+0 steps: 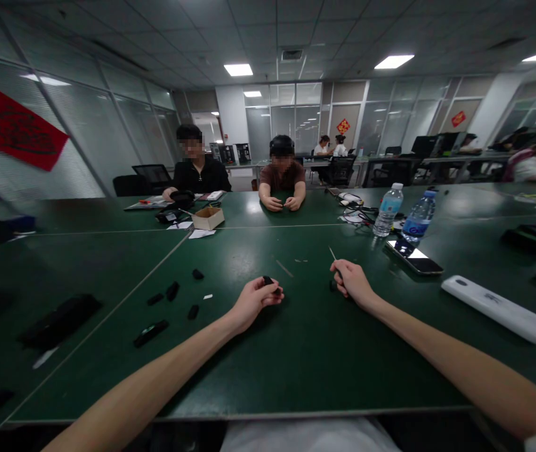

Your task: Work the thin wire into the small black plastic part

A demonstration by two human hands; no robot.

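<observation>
Black part [268, 280] pinched in the left hand [255, 300], above the green desk [305, 364]; the right hand [353, 281], apart from it and to its right, is closed around a thin-shafted tool [332, 253].

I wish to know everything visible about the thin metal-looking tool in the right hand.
The thin, silvery, metal-looking tool shows a straight, slender shaft slanting up and leftward in the picture, over the dark green table. The person's right hand grips it, hiding most of its lower part. Its tip is too small to make out.
</observation>
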